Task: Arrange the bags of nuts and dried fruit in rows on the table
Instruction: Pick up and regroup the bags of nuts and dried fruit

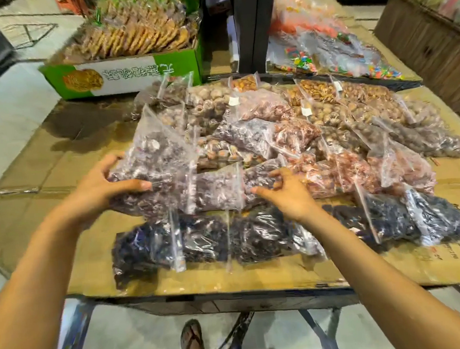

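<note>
Several clear zip bags of nuts and dried fruit lie in rows on a cardboard-covered table. The nearest row holds dark dried fruit bags. My left hand grips the left side of a large bag of purplish-brown dried fruit, which is tilted up above the second row. My right hand has its fingers curled on a dark bag in that second row. Pinkish bags sit to the right, with brown nut bags behind them.
A green and white box of wrapped snacks stands at the table's back left. A dark post rises behind the bags. Candy bags lie at the back right, beside a wooden counter. My sandalled feet show below the table edge.
</note>
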A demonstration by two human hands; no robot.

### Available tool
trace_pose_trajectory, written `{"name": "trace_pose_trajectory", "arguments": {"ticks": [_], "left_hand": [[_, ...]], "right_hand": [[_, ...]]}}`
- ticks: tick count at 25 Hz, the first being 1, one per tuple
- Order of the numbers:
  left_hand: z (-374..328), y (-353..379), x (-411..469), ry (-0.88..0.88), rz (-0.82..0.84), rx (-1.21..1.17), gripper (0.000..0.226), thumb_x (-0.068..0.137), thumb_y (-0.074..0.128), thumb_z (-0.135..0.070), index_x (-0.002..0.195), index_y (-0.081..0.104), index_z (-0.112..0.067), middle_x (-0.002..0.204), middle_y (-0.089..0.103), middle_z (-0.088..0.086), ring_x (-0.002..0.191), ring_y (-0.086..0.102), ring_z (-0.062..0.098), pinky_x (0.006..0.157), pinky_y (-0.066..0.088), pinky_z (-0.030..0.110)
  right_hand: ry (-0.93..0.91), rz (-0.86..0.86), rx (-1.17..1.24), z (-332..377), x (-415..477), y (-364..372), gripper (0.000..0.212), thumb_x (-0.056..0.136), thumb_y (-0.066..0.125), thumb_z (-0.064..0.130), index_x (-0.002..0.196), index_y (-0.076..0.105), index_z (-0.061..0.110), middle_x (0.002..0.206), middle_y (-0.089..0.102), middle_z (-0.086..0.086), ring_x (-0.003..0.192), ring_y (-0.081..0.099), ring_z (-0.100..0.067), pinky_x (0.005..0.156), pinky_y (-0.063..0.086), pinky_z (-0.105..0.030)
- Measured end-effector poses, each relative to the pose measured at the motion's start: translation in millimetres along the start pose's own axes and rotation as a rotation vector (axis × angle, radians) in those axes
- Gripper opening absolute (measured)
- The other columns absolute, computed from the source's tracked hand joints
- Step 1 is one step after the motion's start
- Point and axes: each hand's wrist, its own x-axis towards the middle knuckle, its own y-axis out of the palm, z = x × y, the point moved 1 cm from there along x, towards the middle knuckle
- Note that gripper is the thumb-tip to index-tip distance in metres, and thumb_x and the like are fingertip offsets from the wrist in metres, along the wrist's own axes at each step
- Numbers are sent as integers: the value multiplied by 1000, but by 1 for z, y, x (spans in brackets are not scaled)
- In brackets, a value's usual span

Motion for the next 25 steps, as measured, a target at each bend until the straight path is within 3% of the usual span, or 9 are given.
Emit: {"name": "trace_pose_trajectory", "arguments": {"ticks": [2, 4, 7, 10, 12, 14, 16, 21, 25], "left_hand": [[5, -45, 25, -51, 116, -29, 70, 33, 89, -28, 100, 67, -29, 91, 75, -4, 72, 71, 14, 52, 57, 28], [19, -79, 51, -172, 208, -65, 45, 58, 79, -11, 101, 68, -22, 94, 74, 4, 70, 72, 14, 53, 57, 26], [52, -103, 85, -369, 384, 328, 33, 63, 68, 0, 94, 66, -12, 83, 69, 9, 55, 64, 4, 48, 48, 15], [77, -101, 104, -396, 373, 521, 14, 52, 57, -18, 64, 57, -11, 60, 59, 3, 46, 52, 7, 44, 41, 18], [87, -89, 110, -274, 324, 557, 30, 58, 68, -32, 72, 54, -10, 53, 59, -3, 44, 49, 9, 43, 39, 22], [102, -77, 106, -175, 170, 373, 75, 56, 75, -61, 111, 53, -14, 87, 69, -6, 58, 55, 7, 49, 44, 23], [115, -71, 94, -15, 70, 422, 87, 65, 68, -69, 136, 36, -32, 116, 59, -9, 78, 61, 10, 63, 52, 27], [125, -70, 103, 76, -46, 732, 97, 68, 45, -84, 144, 25, -27, 123, 61, 16, 102, 64, 35, 85, 54, 52], [122, -70, 114, 103, -85, 715, 102, 72, 35, -87, 151, 9, -26, 157, 21, 7, 141, 26, 31, 109, 28, 59]], "right_hand": [[14, -67, -427, 7, 21, 27, 72, 81, 66, 55, 133, 38, 13, 129, 51, -17, 120, 46, -35, 95, 40, -41], [16, -168, -631, 16, 36, 49, 76, 82, 61, 59, 134, 38, 9, 136, 42, -22, 127, 35, -39, 102, 34, -46], [13, -127, -506, 25, 52, 74, 63, 87, 60, 49, 131, 42, 7, 131, 49, -20, 128, 35, -39, 102, 34, -44], [-19, -129, -487, 24, 49, 92, 50, 88, 58, 43, 126, 49, 12, 126, 55, -14, 123, 36, -34, 97, 36, -41], [-23, -165, -493, 25, 46, 98, 52, 88, 59, 43, 129, 50, 12, 125, 53, -13, 121, 37, -32, 96, 34, -39], [-8, -184, -476, 26, 44, 101, 52, 89, 60, 43, 130, 50, 14, 124, 53, -11, 121, 37, -30, 96, 33, -38], [7, -190, -426, 29, 45, 100, 51, 88, 61, 41, 130, 49, 15, 122, 55, -7, 122, 37, -28, 97, 35, -39], [13, -229, -366, 44, 47, 88, 51, 88, 63, 35, 131, 46, 15, 122, 52, -9, 125, 35, -26, 102, 36, -42], [17, -264, -346, 46, 50, 67, 49, 87, 66, 32, 130, 47, 18, 122, 52, -7, 121, 43, -24, 103, 42, -42]]}}
